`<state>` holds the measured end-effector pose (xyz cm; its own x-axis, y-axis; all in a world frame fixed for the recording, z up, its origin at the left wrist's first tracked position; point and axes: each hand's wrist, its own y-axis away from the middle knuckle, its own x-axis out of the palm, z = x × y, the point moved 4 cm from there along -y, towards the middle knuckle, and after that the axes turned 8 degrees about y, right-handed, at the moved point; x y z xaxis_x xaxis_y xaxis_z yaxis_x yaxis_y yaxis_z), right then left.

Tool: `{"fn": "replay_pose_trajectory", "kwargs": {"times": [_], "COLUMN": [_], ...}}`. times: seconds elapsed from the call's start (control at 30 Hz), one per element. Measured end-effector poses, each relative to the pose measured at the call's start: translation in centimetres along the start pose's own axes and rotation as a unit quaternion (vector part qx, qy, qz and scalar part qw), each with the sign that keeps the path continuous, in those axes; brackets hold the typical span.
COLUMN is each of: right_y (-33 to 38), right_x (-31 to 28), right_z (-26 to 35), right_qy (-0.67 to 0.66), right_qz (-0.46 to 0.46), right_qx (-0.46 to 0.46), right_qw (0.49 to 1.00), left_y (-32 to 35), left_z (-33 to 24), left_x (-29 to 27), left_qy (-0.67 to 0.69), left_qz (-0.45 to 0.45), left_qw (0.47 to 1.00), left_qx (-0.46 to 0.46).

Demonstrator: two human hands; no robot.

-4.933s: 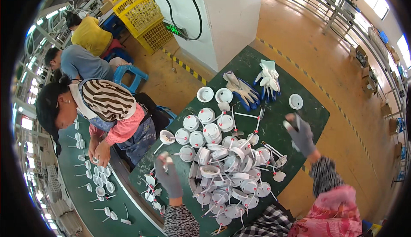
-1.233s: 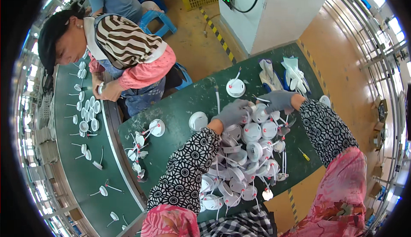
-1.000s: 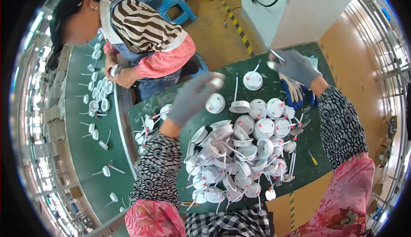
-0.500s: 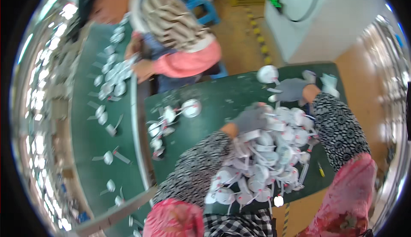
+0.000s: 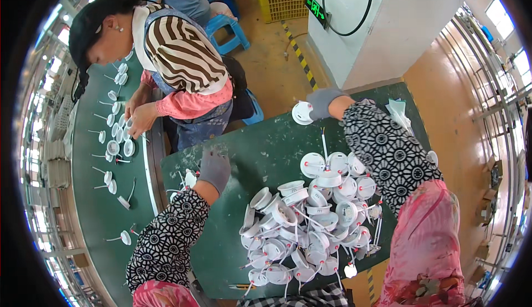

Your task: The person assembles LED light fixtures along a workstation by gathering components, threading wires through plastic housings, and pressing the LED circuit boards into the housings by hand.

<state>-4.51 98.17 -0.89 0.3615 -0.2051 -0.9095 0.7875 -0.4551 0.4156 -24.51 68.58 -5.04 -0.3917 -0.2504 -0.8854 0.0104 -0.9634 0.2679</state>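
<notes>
Grey cloth over both hands, black-and-white patterned sleeves (image 5: 382, 146) behind them. Near centre of the frame, right hand (image 5: 327, 104) with fingers bent closed at the rim of a white round housing (image 5: 301, 113), just over the far edge of a green table (image 5: 244, 165). Left of centre, left hand (image 5: 215, 169) partly curled, fingers upward, just beside a small cluster of white parts (image 5: 190, 178); impossible to tell whether anything within its grasp. From centre down to the lower edge, a heap of white housings (image 5: 318, 237) on the table, tumbled at many angles, thin white leads among them, some red-tipped. Toward the upper right, a pale glove (image 5: 400, 115) on the tabletop, partly behind the right sleeve. At left, hands of a co-worker (image 5: 143, 119) above a second green surface (image 5: 94, 212) with more white pieces. Top of frame: blue stool (image 5: 233, 32), yellow crate (image 5: 282, 4), white pillar (image 5: 377, 29).
</notes>
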Motion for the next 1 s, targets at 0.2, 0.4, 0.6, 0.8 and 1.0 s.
{"fn": "replay_pose_trajectory", "kwargs": {"times": [0.2,0.4,0.6,0.8,1.0], "right_y": [0.6,1.8,9.1,16.5,24.7], "right_x": [2.9,4.3,6.2,7.2,2.4], "right_z": [1.2,0.1,-4.0,-5.3,-8.5], "right_qy": [-0.050,-0.051,-0.173,-0.184,-0.450], "right_qz": [-0.068,-0.163,0.168,-0.072,-0.242], "right_qx": [0.048,-0.005,0.051,0.066,0.209], "right_qw": [0.995,0.985,0.969,0.978,0.834], "left_y": [0.2,-0.8,-7.1,-13.5,-16.3], "left_z": [0.3,-1.0,-5.6,-11.8,-11.1], "left_x": [-2.0,-7.2,-12.9,-12.2,-9.8], "left_qy": [0.087,0.255,0.422,0.428,0.416], "left_qz": [0.078,-0.082,-0.167,-0.003,0.084], "left_qw": [0.993,0.962,0.888,0.895,0.895], "left_qx": [-0.022,0.060,0.068,0.125,0.134]}}
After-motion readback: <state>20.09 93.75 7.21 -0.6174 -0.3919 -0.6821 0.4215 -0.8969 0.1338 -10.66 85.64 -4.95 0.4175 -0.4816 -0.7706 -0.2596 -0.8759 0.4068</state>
